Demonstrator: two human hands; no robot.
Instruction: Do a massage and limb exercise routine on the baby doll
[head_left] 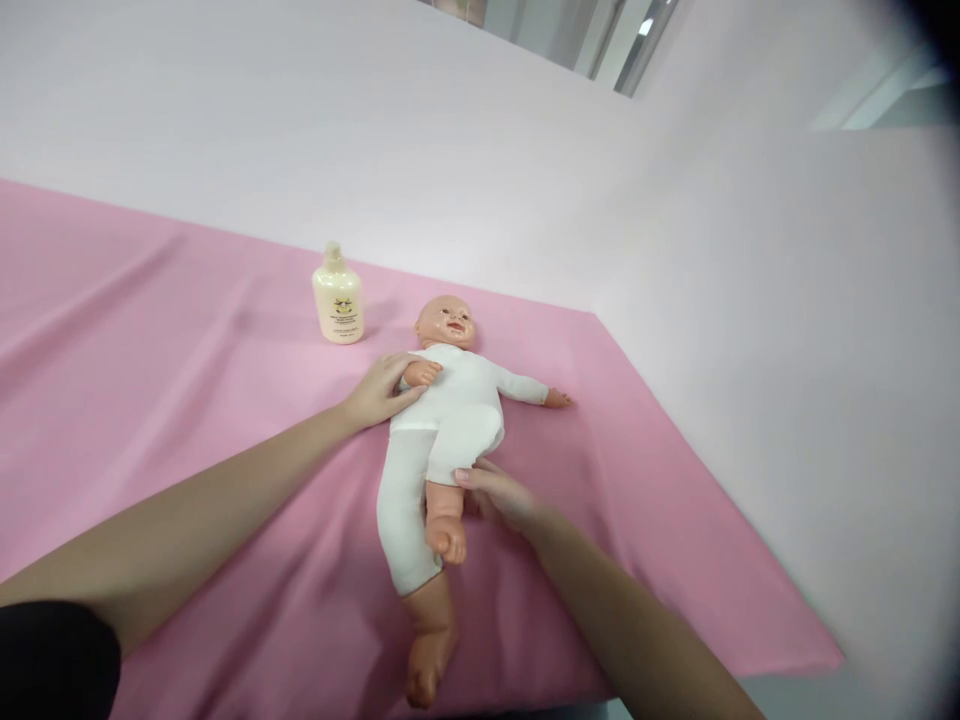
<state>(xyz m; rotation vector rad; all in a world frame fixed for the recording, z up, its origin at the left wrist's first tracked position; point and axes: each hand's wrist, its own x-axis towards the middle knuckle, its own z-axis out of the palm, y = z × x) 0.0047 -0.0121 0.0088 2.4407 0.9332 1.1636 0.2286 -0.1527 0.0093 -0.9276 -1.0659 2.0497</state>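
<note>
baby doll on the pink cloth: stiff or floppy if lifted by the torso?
Probably floppy in the middle: the doll has a soft-looking white cloth body. Its bare legs and head look like hard plastic, so they would likely dangle. The left hand and right hand touch it.

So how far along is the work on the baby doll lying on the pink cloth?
Done: the plastic baby doll in a white suit lies face up on the pink cloth, one lower leg bare. In hand: the left hand rests at the doll's arm, and the right hand touches the suit's rolled-up leg. Left: the cream lotion bottle stands untouched.
</note>
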